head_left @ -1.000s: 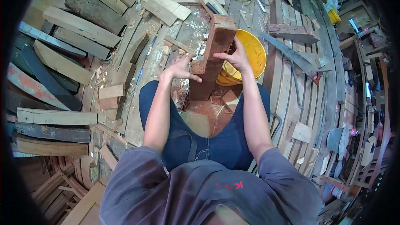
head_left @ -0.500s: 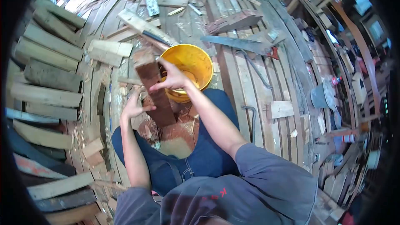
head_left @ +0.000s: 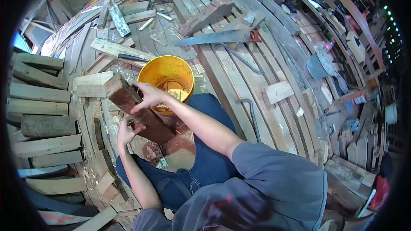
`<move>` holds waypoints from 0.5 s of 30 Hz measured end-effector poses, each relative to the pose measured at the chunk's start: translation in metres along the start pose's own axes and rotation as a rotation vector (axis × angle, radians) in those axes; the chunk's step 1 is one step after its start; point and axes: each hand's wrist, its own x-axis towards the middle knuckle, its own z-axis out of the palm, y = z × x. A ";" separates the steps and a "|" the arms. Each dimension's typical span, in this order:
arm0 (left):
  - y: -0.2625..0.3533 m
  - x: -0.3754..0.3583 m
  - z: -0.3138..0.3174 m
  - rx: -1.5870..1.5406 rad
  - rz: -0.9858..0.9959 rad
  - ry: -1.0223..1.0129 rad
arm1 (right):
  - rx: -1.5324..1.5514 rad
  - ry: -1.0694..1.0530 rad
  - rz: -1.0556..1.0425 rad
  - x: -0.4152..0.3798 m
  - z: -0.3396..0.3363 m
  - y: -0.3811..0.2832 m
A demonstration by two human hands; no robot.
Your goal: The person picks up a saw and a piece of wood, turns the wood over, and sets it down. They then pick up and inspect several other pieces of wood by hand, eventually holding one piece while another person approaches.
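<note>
A thick reddish-brown wooden block (head_left: 150, 124) is tilted between my legs, its near end low and its far end raised. My right hand (head_left: 150, 96) grips the block's upper part, thumb on its top face. Lower down on the left side, my left hand (head_left: 127, 131) holds the block with bent fingers. Right behind my right hand stands a yellow bucket (head_left: 186, 72) with some pieces in it. A dark-handled tool (head_left: 132, 57) lies against the bucket's left rim. Reddish dust covers the floor below the block.
Cut wooden pieces (head_left: 48, 125) line the left side. A handsaw (head_left: 214, 38) with a red handle, a large timber (head_left: 206, 17) and bent metal bars (head_left: 252, 117) lie on the slatted boards to the right. A grey bucket (head_left: 317, 66) stands farther right.
The view has turned, so the surroundings sit differently. The block leans further to the left, and both hands still hold it.
</note>
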 end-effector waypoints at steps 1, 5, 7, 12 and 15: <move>-0.005 0.002 0.001 -0.014 0.012 -0.009 | -0.001 -0.005 0.007 0.000 0.000 -0.001; -0.017 0.003 0.001 -0.099 -0.077 -0.079 | -0.007 0.014 0.028 -0.001 0.000 -0.002; -0.027 -0.001 0.006 -0.004 -0.027 0.010 | -0.010 -0.002 0.040 0.000 0.001 0.003; -0.020 0.001 0.004 -0.110 -0.091 -0.058 | -0.015 0.034 0.011 -0.001 0.002 0.003; -0.014 0.002 0.011 -0.085 -0.003 0.030 | -0.001 0.027 0.026 -0.001 0.004 0.007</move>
